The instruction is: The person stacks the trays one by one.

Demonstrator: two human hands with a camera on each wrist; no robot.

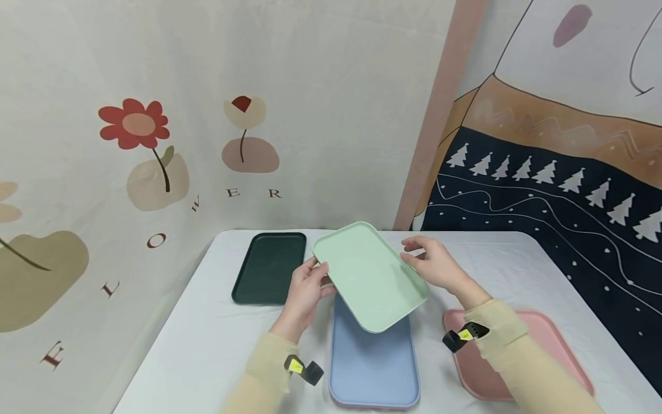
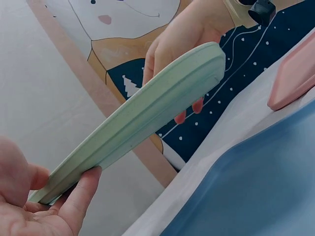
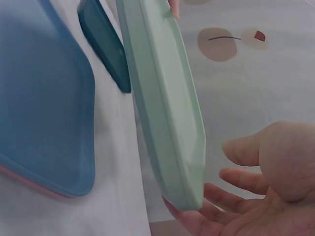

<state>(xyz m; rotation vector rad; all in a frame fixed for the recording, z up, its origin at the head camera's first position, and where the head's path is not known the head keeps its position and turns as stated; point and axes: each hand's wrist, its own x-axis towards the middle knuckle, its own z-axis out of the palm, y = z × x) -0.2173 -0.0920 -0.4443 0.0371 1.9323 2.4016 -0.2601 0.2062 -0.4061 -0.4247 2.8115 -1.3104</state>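
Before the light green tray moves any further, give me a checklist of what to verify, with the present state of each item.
1. Left hand grips the light green tray at its left edge, thumb on top and fingers beneath: ok.
2. Right hand supports the tray: fingertips touch under its far right edge, thumb lifted off, no firm grip: not ok.
3. Tray clear of the table: it is held tilted in the air above the blue tray: ok.
4. Blue tray bare where visible: ok.
5. Dark green tray and pink tray lie apart from the held tray: ok.
6. Anything on the blue tray under the held tray: cannot tell.
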